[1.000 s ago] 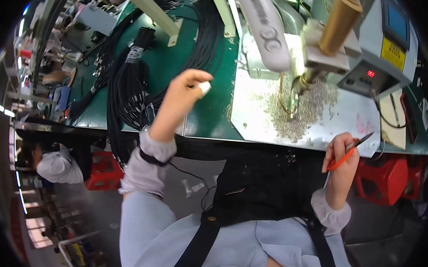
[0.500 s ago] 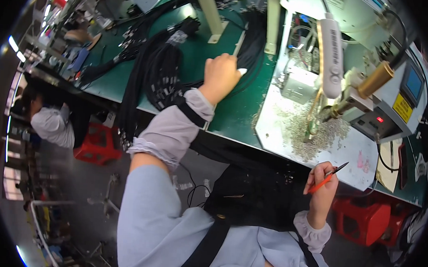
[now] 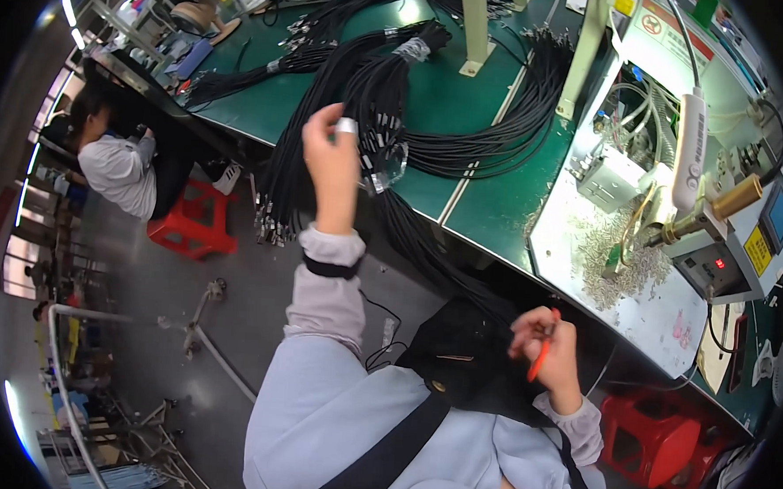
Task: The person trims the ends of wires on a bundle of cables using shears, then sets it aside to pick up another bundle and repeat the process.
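My left hand [image 3: 332,166] is raised over the table's front edge, beside a coiled bundle of black cables [image 3: 377,93] with metal ends. Its fingers and thumb are apart, nothing shows between them, and a white cover sits on one tip. My right hand [image 3: 552,350] is closed around a slim orange-handled tool [image 3: 539,360] above my lap. The tool's dark point, seen earlier, is hidden now, so its exact kind is unclear. A strand of black cables [image 3: 426,255] runs from the table edge down toward the black apron [image 3: 457,336].
A white machine plate [image 3: 577,245] with scattered small metal bits [image 3: 624,279] stands at right, beside a control box [image 3: 718,266]. Cream posts [image 3: 476,36] rise from the green table [image 3: 508,224]. Red stools [image 3: 651,440] stand below; a seated person [image 3: 121,164] is at far left.
My left hand has moved left, from the middle of the table to beside the coiled cables. My right hand has shifted left with the tool. The whole view has turned left.
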`<control>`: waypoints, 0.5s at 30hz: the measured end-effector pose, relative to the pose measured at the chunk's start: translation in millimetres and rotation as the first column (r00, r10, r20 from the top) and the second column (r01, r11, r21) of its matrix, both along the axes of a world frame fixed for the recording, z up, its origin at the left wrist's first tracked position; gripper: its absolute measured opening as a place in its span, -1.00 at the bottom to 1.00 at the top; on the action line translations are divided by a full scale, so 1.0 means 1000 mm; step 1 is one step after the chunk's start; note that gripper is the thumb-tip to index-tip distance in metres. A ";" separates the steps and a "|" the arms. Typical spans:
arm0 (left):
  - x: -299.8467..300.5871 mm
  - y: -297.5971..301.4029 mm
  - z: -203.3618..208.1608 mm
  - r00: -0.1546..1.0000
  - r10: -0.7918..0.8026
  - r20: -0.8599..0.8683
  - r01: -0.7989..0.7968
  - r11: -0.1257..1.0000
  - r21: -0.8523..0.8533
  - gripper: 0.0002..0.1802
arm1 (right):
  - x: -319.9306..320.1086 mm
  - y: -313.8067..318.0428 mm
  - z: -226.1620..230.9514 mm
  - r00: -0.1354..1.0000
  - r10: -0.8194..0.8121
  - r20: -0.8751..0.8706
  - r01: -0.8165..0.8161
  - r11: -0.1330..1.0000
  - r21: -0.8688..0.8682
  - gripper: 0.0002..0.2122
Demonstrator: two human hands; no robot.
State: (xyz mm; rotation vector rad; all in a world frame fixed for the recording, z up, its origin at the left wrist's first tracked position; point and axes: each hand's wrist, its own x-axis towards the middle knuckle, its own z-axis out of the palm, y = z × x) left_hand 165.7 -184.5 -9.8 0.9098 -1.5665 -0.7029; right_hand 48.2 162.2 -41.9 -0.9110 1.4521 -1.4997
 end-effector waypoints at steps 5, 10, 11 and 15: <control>0.048 -0.143 -0.012 0.788 0.208 0.579 -0.192 0.977 -0.089 -0.40 | 0.025 -0.069 0.004 0.726 0.033 -0.687 0.001 0.999 0.049 -0.60; 0.010 -0.176 -0.012 0.554 -0.035 0.832 -0.075 0.993 0.091 -0.30 | 0.048 -0.145 -0.038 0.672 -0.069 -0.737 0.011 0.996 -0.083 -0.45; -0.001 -0.168 -0.012 0.541 -0.019 0.841 -0.110 0.990 0.093 -0.34 | 0.046 -0.154 -0.042 0.665 -0.070 -0.744 0.012 0.996 -0.084 -0.45; -0.001 -0.174 -0.012 0.603 0.083 0.794 -0.185 0.982 0.038 -0.45 | 0.053 -0.172 -0.042 0.906 0.259 -0.336 -0.141 0.931 0.336 -0.47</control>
